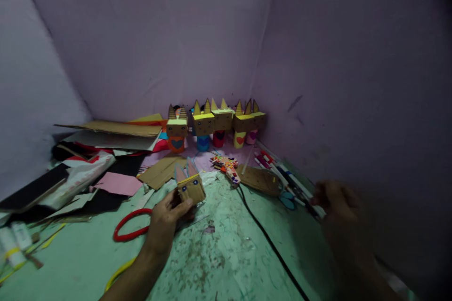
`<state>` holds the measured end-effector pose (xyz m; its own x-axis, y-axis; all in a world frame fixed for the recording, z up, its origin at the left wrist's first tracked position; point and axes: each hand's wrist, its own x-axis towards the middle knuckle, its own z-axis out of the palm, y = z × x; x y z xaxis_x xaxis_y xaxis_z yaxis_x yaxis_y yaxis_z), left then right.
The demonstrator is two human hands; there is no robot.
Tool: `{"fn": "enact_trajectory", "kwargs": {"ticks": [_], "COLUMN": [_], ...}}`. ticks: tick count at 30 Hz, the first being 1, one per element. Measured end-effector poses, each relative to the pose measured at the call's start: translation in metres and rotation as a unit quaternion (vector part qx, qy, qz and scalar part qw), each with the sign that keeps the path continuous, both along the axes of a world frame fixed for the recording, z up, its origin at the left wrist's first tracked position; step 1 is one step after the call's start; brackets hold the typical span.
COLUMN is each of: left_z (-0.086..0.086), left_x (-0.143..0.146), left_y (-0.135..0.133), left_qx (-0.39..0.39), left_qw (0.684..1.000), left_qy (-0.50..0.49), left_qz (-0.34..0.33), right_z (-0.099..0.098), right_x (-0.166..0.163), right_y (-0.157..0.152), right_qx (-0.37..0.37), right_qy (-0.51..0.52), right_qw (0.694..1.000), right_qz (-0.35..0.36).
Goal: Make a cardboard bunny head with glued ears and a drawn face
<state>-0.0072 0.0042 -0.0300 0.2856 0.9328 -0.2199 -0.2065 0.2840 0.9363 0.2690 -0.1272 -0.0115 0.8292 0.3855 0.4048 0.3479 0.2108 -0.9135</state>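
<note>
My left hand [165, 222] grips a small cardboard box head [191, 187] with two pointed ears and stuck-on eyes, held just above the green table [226, 254]. My right hand [341, 216] is dark and blurred at the right, reaching among a row of marker pens [282, 174] that lie along the right wall; its fingers look curled near a pen, but whether it holds one is unclear. A decorated glue gun [228, 168] lies beyond the box head, its black cord [271, 244] running toward me.
Several finished cardboard animal figures [215, 124] on coloured tubes stand along the back wall. Cardboard sheets and coloured paper [113, 141] pile at the left. Red-handled scissors [129, 228] lie by my left wrist, and a flat cardboard piece [259, 179] lies near the markers. Purple partition walls enclose the table.
</note>
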Motion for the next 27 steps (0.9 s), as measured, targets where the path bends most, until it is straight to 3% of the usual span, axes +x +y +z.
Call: {"fn": "enact_trajectory", "kwargs": {"ticks": [3,6,8,11,13,15,24,27], "left_z": [0.002,0.003,0.003,0.005,0.007,0.009,0.004,0.001], "left_x": [0.001,0.003,0.003,0.004,0.006,0.007,0.003,0.001], "left_y": [0.000,0.000,0.001,0.000,-0.001,-0.002,0.000,0.001], "left_qx": [-0.018,-0.041,-0.048,-0.056,-0.059,-0.056,-0.018,-0.014], "left_qw": [1.000,0.998,0.998,0.998,0.997,0.997,0.999,0.998], "left_qy": [-0.002,-0.002,-0.003,-0.001,0.002,0.003,0.040,0.048], "left_qz": [0.023,0.041,0.037,0.036,0.047,0.053,0.024,0.025], "right_z": [0.014,0.023,0.025,0.024,0.024,0.022,0.005,0.000], "right_x": [0.008,0.025,0.033,0.031,0.023,0.015,0.013,0.014], "right_y": [-0.001,-0.017,-0.032,-0.053,-0.061,-0.064,-0.049,-0.052], "right_qx": [0.090,0.090,0.051,-0.082,-0.170,-0.205,-0.057,0.026], "right_qy": [0.015,-0.019,-0.042,-0.059,-0.069,-0.074,-0.068,-0.142], "right_qw": [0.994,0.987,0.982,0.969,0.955,0.950,0.989,0.985], "right_qz": [-0.068,-0.130,-0.177,-0.227,-0.231,-0.223,-0.119,-0.096]}}
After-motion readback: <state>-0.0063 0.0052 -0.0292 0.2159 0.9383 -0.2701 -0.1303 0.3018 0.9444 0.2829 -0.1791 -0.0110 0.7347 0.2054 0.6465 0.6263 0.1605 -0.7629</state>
